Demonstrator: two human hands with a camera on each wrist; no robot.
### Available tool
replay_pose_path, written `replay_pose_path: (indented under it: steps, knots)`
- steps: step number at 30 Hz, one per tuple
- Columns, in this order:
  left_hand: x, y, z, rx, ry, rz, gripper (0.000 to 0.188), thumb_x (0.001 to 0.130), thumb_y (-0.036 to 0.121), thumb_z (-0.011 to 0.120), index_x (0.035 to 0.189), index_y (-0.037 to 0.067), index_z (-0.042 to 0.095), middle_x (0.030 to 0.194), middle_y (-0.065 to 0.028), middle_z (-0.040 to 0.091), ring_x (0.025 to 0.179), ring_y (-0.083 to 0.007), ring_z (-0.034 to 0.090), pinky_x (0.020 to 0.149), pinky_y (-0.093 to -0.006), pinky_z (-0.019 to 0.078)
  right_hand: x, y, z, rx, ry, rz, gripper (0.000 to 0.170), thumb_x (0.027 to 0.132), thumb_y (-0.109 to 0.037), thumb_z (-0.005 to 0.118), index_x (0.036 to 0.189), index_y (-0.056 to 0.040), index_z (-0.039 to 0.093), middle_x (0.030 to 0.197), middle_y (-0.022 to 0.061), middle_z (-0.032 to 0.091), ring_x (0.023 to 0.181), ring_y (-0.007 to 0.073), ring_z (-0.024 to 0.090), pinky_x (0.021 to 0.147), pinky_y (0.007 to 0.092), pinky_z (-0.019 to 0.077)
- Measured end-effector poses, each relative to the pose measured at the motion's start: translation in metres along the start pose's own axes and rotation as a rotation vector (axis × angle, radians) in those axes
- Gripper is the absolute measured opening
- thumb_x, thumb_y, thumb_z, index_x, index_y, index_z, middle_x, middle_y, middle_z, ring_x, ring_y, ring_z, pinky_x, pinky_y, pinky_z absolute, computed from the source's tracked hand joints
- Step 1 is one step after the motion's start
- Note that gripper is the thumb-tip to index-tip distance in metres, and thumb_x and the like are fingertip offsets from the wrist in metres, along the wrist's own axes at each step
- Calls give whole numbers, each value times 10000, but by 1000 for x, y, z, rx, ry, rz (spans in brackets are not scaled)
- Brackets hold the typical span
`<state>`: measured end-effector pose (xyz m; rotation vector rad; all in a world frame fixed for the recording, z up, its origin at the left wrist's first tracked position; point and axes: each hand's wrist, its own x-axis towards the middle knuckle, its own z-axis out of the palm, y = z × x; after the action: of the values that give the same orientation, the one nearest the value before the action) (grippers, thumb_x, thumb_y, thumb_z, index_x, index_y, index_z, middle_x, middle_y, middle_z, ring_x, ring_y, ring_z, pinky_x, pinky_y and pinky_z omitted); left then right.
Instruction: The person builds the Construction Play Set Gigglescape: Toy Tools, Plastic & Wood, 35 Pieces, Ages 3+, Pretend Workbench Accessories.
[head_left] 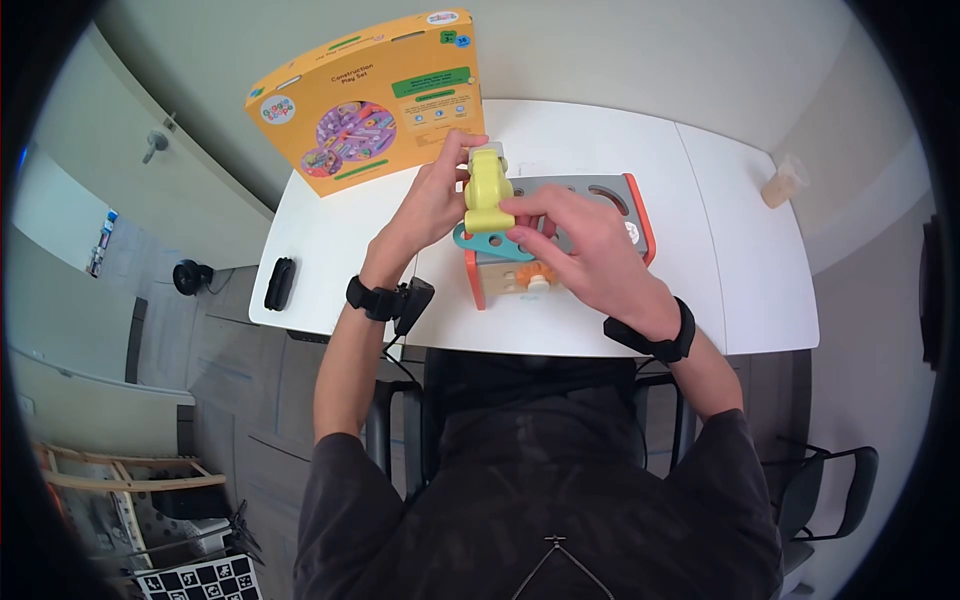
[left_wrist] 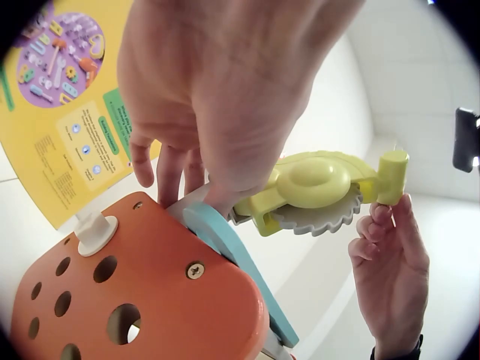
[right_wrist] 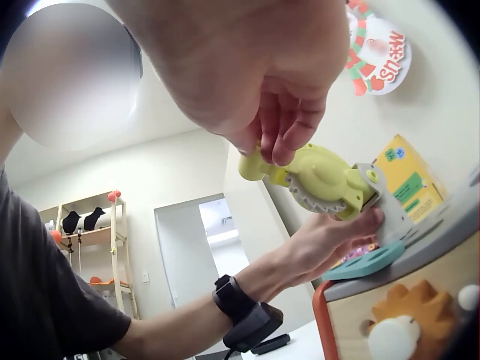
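Note:
A yellow-green toy saw with a grey toothed disc is held above the left end of a toy workbench. The left hand grips its grey end piece, seen also in the left wrist view, where the hand is beside the bench's orange side panel. Fingertips of the right hand pinch the saw's yellow-green cylindrical end. Just under the saw, a teal strip with holes lies at the bench's top edge, partly overhanging it.
A yellow play set box stands at the table's back left. A black case lies on the white table at the left, and a clear cup is at the far right. An orange gear sits on the bench's front.

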<state>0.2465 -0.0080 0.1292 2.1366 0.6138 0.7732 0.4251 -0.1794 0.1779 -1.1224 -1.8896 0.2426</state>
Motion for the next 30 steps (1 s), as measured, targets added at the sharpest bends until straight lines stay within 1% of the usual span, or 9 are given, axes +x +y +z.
replay_pose_path:
  steps: [3,6,8,14,18,20,21,25,30]
  knots:
    - [2,-8,3,-110,25,-56,564,973,-17,708,1440,94,411,1325,-231,688,1173,-394,728,976,-447,599,-3,4,7,-64,22,-62,229,976,-94,748,1185,-14,703,997,136,712,862,302,714,743,390,570]
    - [-2,-1,1,8,15,-8,549,983,-22,690,1443,105,418,1328,-223,686,1167,-393,729,971,-448,598,-12,9,11,-110,-7,-129,247,955,-89,767,1180,-7,708,965,126,694,848,297,690,740,392,557]
    - [-1,-6,3,-13,27,-4,544,988,-27,677,1448,109,419,1331,-222,683,1163,-394,728,968,-450,596,-21,14,14,-156,-55,-202,257,944,-83,782,1179,2,720,943,119,684,830,281,672,734,387,546]
    - [-2,-10,4,12,16,16,556,1002,-38,639,1478,120,399,1327,-235,675,1165,-394,726,967,-454,590,-30,14,15,-222,-98,-231,259,925,-90,797,1153,2,717,941,118,675,844,294,658,736,405,534]
    - [0,-11,-4,38,-46,8,588,1007,-58,606,1514,135,378,1348,-274,655,1208,-401,715,974,-470,586,-32,18,15,-270,-120,-246,224,924,-90,785,1125,-26,709,919,86,648,836,260,636,747,389,528]
    - [-3,-4,-8,-7,-79,-37,616,1013,-87,598,1545,120,365,1383,-228,642,1284,-347,676,1078,-423,533,-36,22,19,-293,-90,-280,167,939,-85,748,1093,-63,687,883,51,599,824,217,606,753,363,519]
    - [-4,-1,-9,-30,-97,-60,630,1016,-102,594,1560,113,358,1400,-206,636,1322,-321,656,1130,-399,506,-38,23,20,-305,-116,-273,190,928,-94,770,1100,-50,702,903,55,623,844,230,620,757,372,523]
    - [-5,-1,-12,-11,-119,-61,629,1028,-114,550,1574,123,348,1458,-230,613,1364,-345,631,1168,-418,489,-40,28,20,-335,-165,-268,242,906,-121,816,1114,-25,736,950,63,673,882,258,642,777,394,531]
    - [-5,-3,-11,-7,-121,-62,644,1026,-127,525,1584,134,338,1459,-230,619,1379,-348,624,1168,-424,484,-32,25,14,-275,-102,-245,270,911,-131,816,1146,-26,735,963,71,680,871,259,638,779,389,527]
